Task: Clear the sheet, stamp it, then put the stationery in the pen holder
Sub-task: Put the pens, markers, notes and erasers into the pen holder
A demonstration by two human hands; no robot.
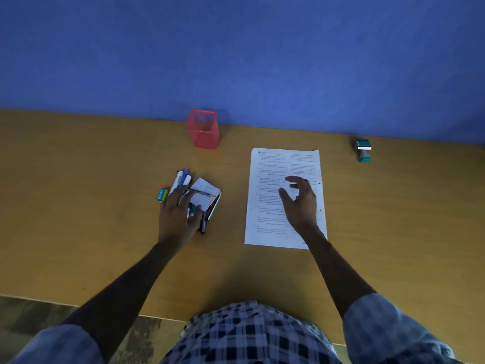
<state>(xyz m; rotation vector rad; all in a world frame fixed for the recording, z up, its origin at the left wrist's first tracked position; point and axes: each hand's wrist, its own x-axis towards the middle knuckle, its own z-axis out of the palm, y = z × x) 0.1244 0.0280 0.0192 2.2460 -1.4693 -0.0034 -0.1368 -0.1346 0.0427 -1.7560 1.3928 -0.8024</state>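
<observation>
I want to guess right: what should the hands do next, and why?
Probably the right hand should reach for the stamp. The sheet already looks clear, the pens lie beside it under the left hand, and the stamp stands untouched.

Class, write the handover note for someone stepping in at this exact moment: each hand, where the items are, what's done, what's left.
Left hand: resting on the stationery pile (markers, pens, small notepad), left of the sheet; a firm grip is not clear.
Right hand: open, empty, above the sheet.
Eraser beside the pile. Pen holder empty at the wall. Stamp lies far right, untouched.
Done: sheet cleared.
Left: stamp the sheet, then load the stationery into the holder.
</observation>
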